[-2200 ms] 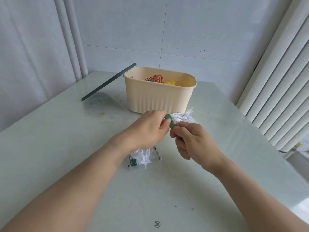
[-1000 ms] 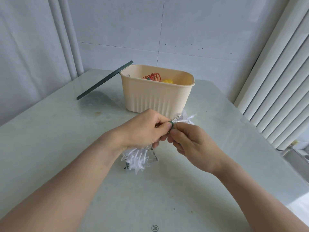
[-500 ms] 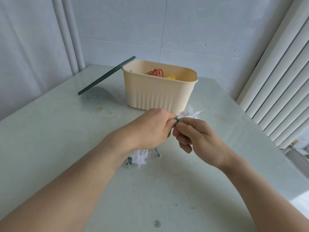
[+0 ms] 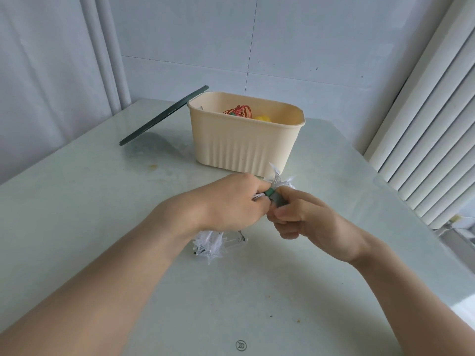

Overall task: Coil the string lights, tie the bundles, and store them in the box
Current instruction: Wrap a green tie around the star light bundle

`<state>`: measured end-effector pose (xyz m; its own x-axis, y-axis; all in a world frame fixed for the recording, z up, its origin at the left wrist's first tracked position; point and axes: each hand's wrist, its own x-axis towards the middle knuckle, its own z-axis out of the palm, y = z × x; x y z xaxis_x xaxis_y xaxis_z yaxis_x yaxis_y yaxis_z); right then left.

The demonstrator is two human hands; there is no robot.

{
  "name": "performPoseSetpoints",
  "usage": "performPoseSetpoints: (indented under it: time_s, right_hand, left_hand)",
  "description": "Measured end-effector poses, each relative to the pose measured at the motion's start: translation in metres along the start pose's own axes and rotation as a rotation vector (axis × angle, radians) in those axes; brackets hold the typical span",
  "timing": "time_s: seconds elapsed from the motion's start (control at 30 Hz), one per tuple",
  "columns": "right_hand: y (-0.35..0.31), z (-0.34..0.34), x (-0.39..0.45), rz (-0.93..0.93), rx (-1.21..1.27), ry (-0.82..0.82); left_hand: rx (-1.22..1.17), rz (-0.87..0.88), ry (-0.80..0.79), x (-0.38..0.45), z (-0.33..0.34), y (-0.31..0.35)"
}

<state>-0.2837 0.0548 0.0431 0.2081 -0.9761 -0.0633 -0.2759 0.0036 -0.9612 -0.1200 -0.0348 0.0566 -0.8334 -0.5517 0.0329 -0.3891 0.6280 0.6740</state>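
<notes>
Hands lower than before; left hand (image 4: 232,201) grips white string-light bundle (image 4: 209,244), right hand (image 4: 303,214) pinches green tie (image 4: 273,196) near beige box (image 4: 244,147).

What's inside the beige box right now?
Inside the beige box: a red wire coil and something yellow show above the rim. The front wall hides anything lower.

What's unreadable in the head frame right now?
- Middle of the white light bundle: hidden by the left hand.
- Green tie: knotted or not, covered by both hands; right hand.
- Box bottom: blocked by its wall.
- Lid top: edge-on.
</notes>
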Motion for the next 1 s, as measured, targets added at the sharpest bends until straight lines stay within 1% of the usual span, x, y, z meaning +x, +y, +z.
performPoseSetpoints:
  time_s: [0.1, 0.2, 0.27, 0.33, 0.47, 0.53, 0.6, 0.67, 0.73, 0.83, 0.9, 1.0]
  right_hand:
    - [0.003, -0.002, 0.001, 0.032, 0.024, -0.098]
    - [0.007, -0.007, 0.001, 0.051, 0.026, -0.110]
    - [0.006, -0.007, -0.001, 0.049, -0.024, -0.092]
    - [0.004, -0.004, -0.001, 0.027, -0.066, -0.022]
    - [0.000, 0.000, 0.001, -0.042, -0.026, 0.169]
    - [-0.001, 0.002, 0.003, -0.010, 0.060, 0.275]
    - [-0.002, 0.004, 0.005, 0.044, 0.273, 0.320]
    - [-0.003, 0.006, 0.006, 0.081, 0.501, 0.338]
    - [-0.003, 0.010, 0.008, 0.123, 0.629, 0.369]
    - [0.001, 0.016, 0.013, 0.183, 0.662, 0.422]
    - [0.005, 0.017, 0.015, 0.193, 0.670, 0.459]
    - [0.006, 0.014, 0.015, 0.158, 0.669, 0.478]
  left_hand:
    - [-0.021, 0.027, -0.004, 0.001, -0.001, -0.003]
    - [-0.114, 0.028, 0.024, 0.003, 0.000, -0.008]
    - [-0.121, 0.034, 0.077, 0.004, 0.002, -0.008]
    - [-0.124, 0.021, 0.118, 0.005, 0.002, -0.008]
    - [-0.227, -0.001, 0.225, 0.005, -0.004, -0.007]
    - [-0.243, 0.004, 0.305, 0.007, -0.004, -0.008]
    - [-0.232, 0.017, 0.360, 0.009, 0.000, -0.008]
    - [-0.225, 0.042, 0.341, 0.010, 0.006, -0.007]
    - [-0.185, 0.061, 0.253, 0.009, 0.009, -0.005]
    - [-0.116, 0.041, 0.159, 0.009, 0.013, -0.005]
    - [-0.113, 0.015, 0.161, 0.009, 0.013, -0.004]
    - [-0.169, -0.014, 0.200, 0.009, 0.012, -0.002]
